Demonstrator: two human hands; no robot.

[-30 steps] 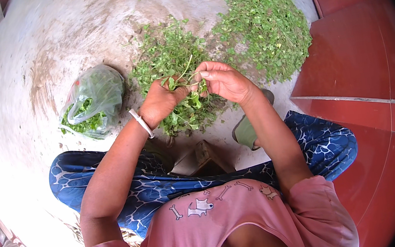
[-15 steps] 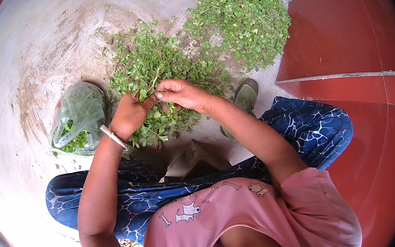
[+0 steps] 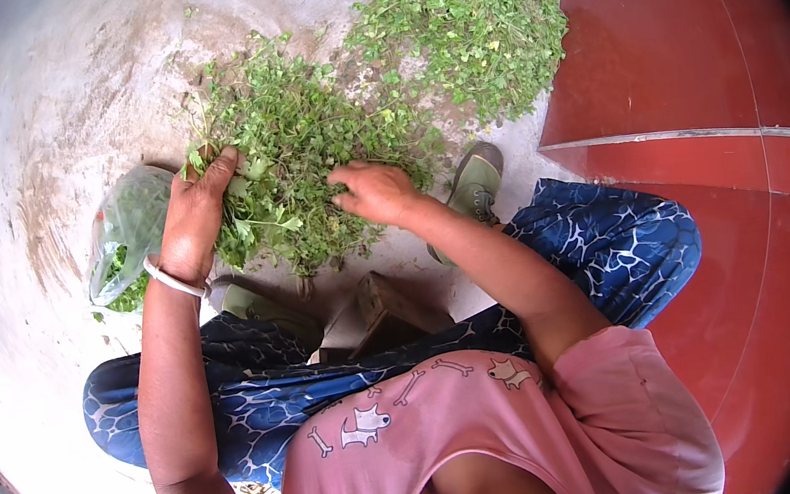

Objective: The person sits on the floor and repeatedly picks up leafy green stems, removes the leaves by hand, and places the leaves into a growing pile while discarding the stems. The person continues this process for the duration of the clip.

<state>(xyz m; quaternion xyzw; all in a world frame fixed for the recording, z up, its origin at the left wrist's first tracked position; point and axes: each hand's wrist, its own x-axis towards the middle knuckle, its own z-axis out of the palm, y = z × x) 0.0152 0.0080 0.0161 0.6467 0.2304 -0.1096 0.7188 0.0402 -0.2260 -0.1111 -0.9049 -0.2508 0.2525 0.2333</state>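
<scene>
A leafy heap of green herb stems (image 3: 291, 150) lies on the floor in front of me. At its left side is my left hand (image 3: 196, 214), closed around some leafy sprigs (image 3: 199, 159) that stick out by the thumb. A white bangle (image 3: 175, 278) circles that wrist. My right hand (image 3: 375, 191) is over the heap's right part, its fingers curled in; whatever they hold is too small to make out. A clear plastic bag (image 3: 129, 209) with green leaves inside stands left of my left hand, partly hidden by it.
A larger heap of greens (image 3: 461, 30) spreads at the far right, beside red panels (image 3: 661, 58). My green shoes (image 3: 477, 180) flank the near heap. A small wooden block-like object (image 3: 389, 313) sits between my legs. Bits of soil and leaf dot the pale floor (image 3: 25, 127).
My hands were together over the near heap, working on a stem. They have parted: the left moved left toward the bag with sprigs, the right moved down to the heap.
</scene>
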